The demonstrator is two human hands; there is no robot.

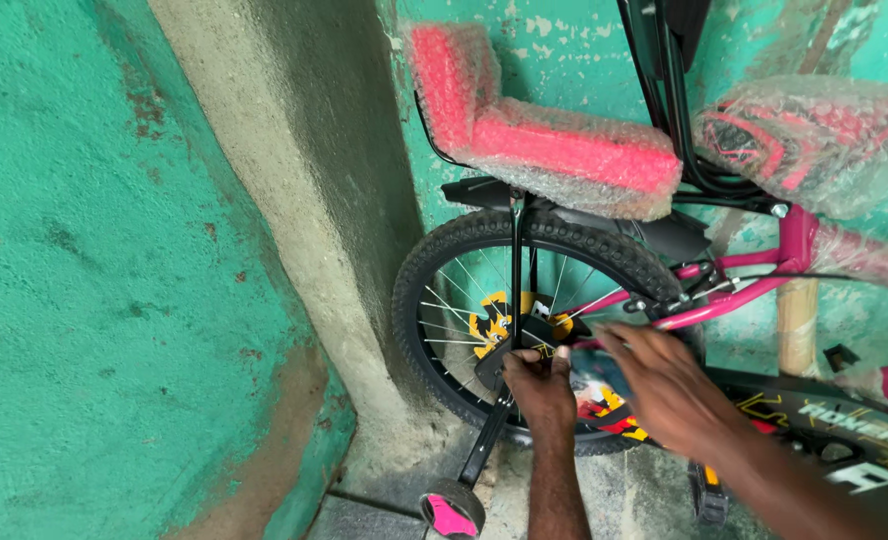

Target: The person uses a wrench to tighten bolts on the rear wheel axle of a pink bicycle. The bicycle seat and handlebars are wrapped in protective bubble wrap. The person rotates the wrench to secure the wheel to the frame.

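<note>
Bubble wrap covers the pink rear seat (554, 150) with its upright backrest, and more of it swathes the saddle (814, 140) at upper right and the pink frame tube (764, 280) beside it. A yellow and black sticker panel (494, 320) sits among the spokes of the rear wheel (444, 270), and the black chain guard (844, 430) at lower right carries pale lettering with red and yellow streaks.

Your left hand (544, 385) is clamped on the black bracket (524, 335) at the wheel hub, thumb and fingers pinched around its lower edge. Your right hand (669, 385) lies just beside it, fingers stretched towards the same bracket; whether its tips touch the metal, you cannot tell. The two hands are close together, nearly touching.

The bracket is flat, dark metal, fixed where the seat's black support rod (516, 260) meets the axle. From it a black arm (489, 440) slopes down to a small training wheel (452, 510) with a pink centre, low on the concrete floor (364, 510) by the green wall (114, 250).
</note>
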